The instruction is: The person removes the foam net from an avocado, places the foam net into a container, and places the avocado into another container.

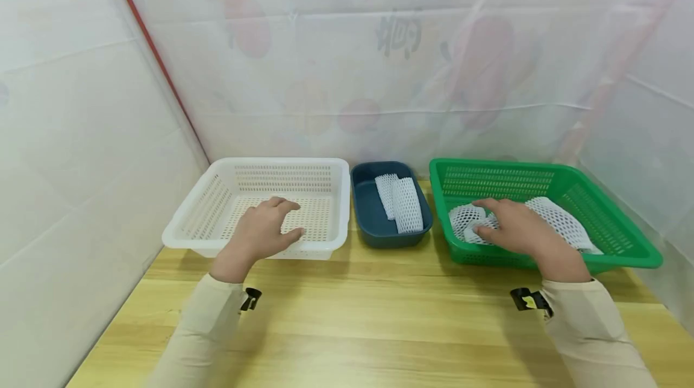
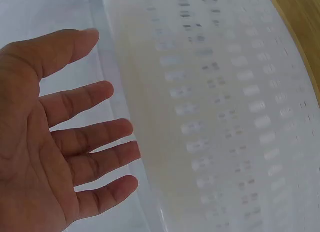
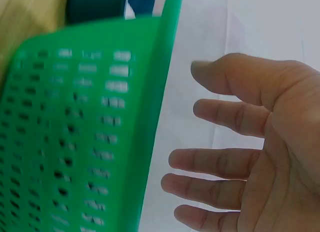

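My left hand (image 1: 262, 228) hovers over the front part of a white plastic basket (image 1: 347, 207) with slotted sides, fingers spread and nothing held. In the left wrist view its palm and loosely bent fingers (image 2: 82, 100) show beside the basket's wall. Over the left part of a green basket (image 1: 612, 213) is my right hand (image 1: 512, 225), also bare, its thumb and fingers apart. Below and beside it lie several white foam net sleeves (image 1: 561, 222), partly hidden by the hand. The right wrist view shows its relaxed fingers (image 3: 215, 159) near the green rim.
Between the baskets stands a dark blue bin (image 1: 371, 210) with two white foam net sleeves (image 1: 406, 204) lying in it. All three containers sit along the back of a wooden table (image 1: 374, 328). Pale sheeting (image 1: 347, 75) hangs behind and at both sides.
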`<move>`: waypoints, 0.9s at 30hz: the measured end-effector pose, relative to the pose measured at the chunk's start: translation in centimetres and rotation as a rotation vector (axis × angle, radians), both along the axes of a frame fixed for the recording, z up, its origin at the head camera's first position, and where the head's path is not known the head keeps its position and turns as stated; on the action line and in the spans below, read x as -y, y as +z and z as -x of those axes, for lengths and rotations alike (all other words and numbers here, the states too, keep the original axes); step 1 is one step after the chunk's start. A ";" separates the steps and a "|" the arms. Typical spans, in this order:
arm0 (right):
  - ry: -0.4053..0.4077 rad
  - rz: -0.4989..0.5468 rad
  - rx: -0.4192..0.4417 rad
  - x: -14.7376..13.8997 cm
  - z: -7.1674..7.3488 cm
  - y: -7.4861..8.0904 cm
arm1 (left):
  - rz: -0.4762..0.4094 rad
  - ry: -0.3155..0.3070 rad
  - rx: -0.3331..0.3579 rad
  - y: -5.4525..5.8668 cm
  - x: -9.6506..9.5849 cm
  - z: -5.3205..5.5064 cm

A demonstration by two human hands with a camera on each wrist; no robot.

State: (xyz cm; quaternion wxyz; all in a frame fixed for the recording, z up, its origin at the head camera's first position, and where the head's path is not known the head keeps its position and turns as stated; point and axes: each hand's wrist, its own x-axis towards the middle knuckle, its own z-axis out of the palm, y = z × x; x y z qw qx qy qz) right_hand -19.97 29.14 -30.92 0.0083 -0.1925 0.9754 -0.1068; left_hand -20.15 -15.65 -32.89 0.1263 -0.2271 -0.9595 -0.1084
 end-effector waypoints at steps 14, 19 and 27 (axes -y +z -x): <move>-0.005 0.021 0.121 -2.5 1.5 -0.1 | -0.068 -0.116 -0.010 0.0 -4.0 -0.3; -0.006 0.033 0.166 -2.9 1.9 -0.4 | -0.061 -0.139 -0.009 -0.3 -5.1 -0.3; 0.006 0.035 0.215 -3.7 2.5 -0.8 | -0.053 -0.220 -0.036 -0.8 -6.6 -0.2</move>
